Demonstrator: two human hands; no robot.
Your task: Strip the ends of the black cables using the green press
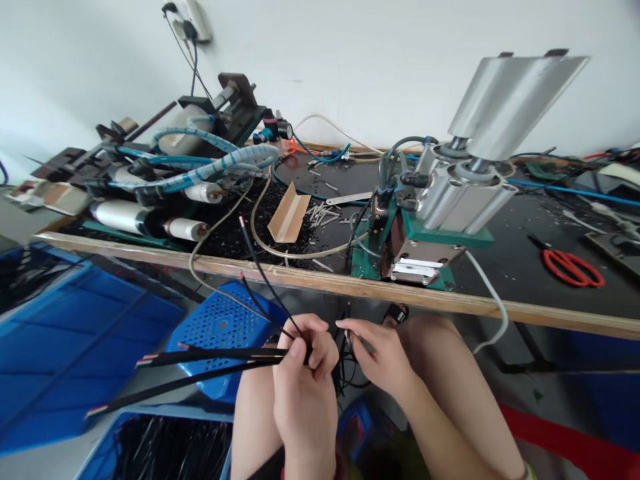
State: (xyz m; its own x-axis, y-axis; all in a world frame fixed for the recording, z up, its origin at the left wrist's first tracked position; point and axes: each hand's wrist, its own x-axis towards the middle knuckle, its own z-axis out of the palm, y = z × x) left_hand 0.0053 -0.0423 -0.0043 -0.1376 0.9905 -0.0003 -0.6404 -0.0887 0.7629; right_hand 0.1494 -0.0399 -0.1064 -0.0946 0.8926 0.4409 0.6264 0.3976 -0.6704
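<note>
My left hand point(307, 373) is closed around a bunch of black cables point(200, 373) in front of the bench edge. The cables fan out to the left, with red, white and green wire tips at their ends; two thinner ones point up toward the bench. Just right of it, my right hand point(377, 350) has its thumb and index finger near each other. A small pale tip shows by the thumb, too small to make out. The two hands are apart by a narrow gap.
A pneumatic press point(440, 200) stands at the bench edge point(320, 280), with red scissors point(573, 267) to its right. Another machine point(165, 173) lies left. Below are a blue stool point(225, 333) and a blue bin point(173, 410) of black cables.
</note>
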